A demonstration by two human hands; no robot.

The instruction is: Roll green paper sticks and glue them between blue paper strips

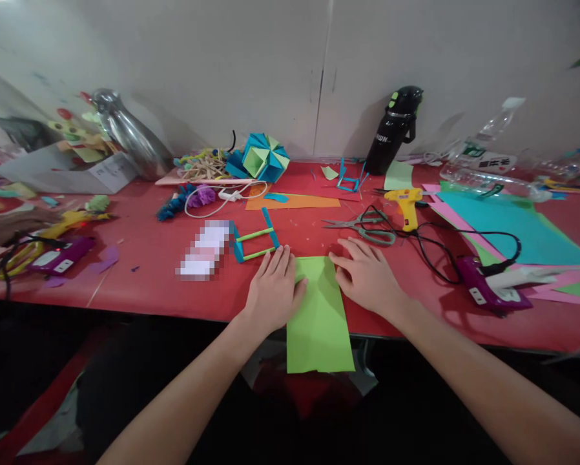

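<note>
A sheet of lime-green paper (320, 323) lies in front of me, its near end hanging past the table's edge. My left hand (276, 287) rests on the paper's left side, fingers stretched out and thumb on the sheet. At the right edge is my right hand (367, 271), fingers loosely apart and slightly bent, fingertips by the paper's far corner. Just beyond my left fingertips stands a small frame of blue and green paper strips (255, 235). Grey-green scissors (362, 226) lie beyond my right hand, with a yellow glue gun (405, 205) close by.
On the right are a purple power strip (493, 287), coloured paper sheets (503, 223) and clear plastic bottles (488, 184). A black bottle (391, 132) and a blue-green paper ball (265, 158) stand along the wall. A steel jug (132, 139) leans beside a white box (77, 171).
</note>
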